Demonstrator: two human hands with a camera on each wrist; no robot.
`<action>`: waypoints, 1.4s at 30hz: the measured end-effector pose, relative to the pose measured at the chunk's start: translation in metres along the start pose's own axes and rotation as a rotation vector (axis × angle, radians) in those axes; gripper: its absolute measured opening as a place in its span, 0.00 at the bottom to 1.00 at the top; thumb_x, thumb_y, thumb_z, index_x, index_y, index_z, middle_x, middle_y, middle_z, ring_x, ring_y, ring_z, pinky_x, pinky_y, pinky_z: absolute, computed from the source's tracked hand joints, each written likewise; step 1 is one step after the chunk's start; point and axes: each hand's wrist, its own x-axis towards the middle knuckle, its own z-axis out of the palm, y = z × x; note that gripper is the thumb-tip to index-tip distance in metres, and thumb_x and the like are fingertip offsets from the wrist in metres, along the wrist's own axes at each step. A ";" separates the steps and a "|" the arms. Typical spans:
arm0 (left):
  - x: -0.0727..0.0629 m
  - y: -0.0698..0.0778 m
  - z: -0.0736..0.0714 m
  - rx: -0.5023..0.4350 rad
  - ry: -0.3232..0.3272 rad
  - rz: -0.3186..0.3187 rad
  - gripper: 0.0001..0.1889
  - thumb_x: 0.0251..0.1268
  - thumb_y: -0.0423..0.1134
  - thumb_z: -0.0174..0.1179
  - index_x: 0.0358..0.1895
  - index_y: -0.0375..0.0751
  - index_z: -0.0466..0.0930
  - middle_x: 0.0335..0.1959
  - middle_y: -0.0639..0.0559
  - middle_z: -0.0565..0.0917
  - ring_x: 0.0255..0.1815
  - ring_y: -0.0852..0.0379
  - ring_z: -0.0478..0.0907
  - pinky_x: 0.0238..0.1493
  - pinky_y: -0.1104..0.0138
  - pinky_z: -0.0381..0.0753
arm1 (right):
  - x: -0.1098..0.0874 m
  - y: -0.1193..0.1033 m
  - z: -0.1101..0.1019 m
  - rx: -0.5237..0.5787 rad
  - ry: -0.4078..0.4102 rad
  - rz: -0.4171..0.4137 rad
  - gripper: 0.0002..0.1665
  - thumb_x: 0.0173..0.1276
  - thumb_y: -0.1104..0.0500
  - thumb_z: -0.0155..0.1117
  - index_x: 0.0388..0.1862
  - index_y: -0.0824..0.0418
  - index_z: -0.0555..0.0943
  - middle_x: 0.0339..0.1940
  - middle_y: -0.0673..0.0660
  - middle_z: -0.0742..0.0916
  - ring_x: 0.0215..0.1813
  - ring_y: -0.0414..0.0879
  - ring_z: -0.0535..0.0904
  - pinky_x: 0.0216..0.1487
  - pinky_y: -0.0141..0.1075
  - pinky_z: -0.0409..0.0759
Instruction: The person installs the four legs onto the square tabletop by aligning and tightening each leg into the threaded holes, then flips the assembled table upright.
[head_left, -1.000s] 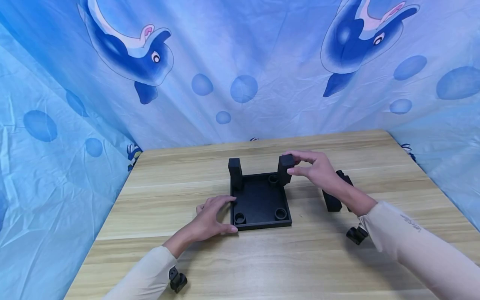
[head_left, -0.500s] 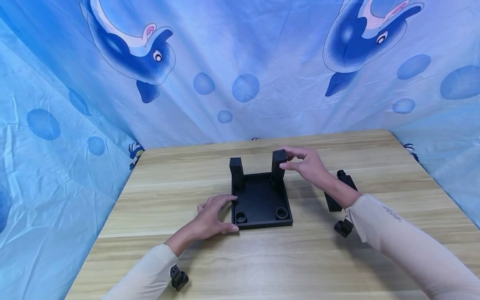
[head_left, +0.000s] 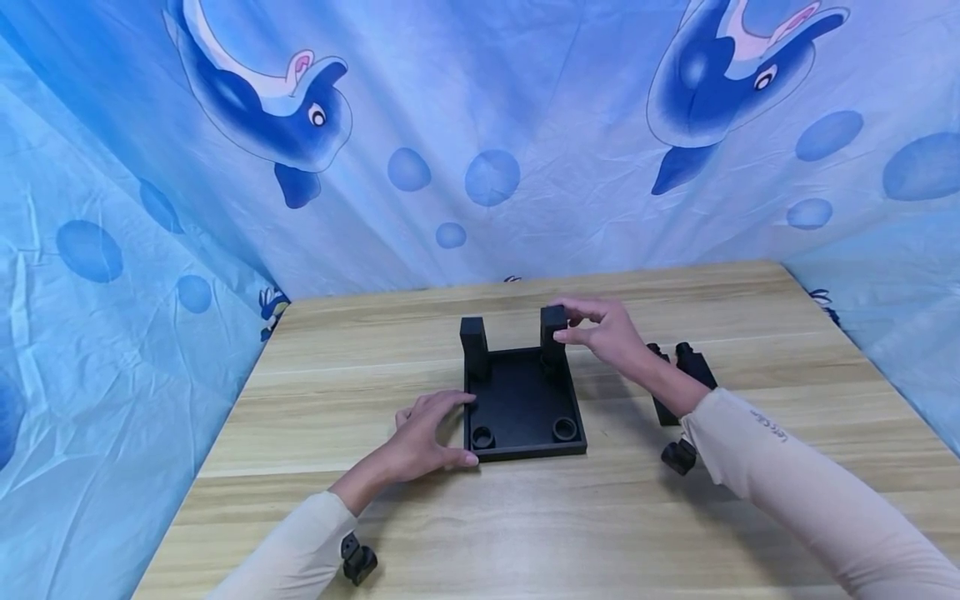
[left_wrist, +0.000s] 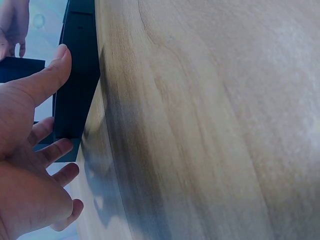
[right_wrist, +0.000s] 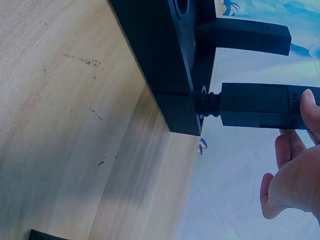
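Note:
A square black toy tabletop (head_left: pixel 521 408) lies upside down on the wooden table, its raised rim facing up. My left hand (head_left: pixel 423 437) grips its near left corner, thumb on the front side and fingers along the left side. My right hand (head_left: pixel 611 337) pinches a black table leg (head_left: pixel 553 323) near its top, between thumb and fingers. That leg stands upright over the far right corner, its threaded end (right_wrist: pixel 214 104) at the socket with some thread showing. Another leg (head_left: pixel 474 346) stands upright in the far left corner. Two round sockets (head_left: pixel 565 429) show at the near corners.
Two more black legs (head_left: pixel 696 365) with threaded ends lie on the wooden table (head_left: pixel 540 533) at the right, partly behind my right forearm. A blue dolphin-print curtain (head_left: pixel 480 225) hangs behind the table and along both sides.
My right hand has carried the leg leftward from beside the far right corner to over its socket, then slightly down. The left hand keeps its place on the tabletop.

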 end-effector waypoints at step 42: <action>-0.001 0.002 0.001 0.011 0.002 -0.015 0.44 0.46 0.51 0.75 0.70 0.52 0.65 0.72 0.52 0.64 0.70 0.48 0.56 0.58 0.46 0.47 | 0.009 0.018 0.022 -0.458 0.119 -0.228 0.37 0.57 0.52 0.75 0.63 0.60 0.70 0.50 0.59 0.79 0.46 0.54 0.68 0.53 0.54 0.53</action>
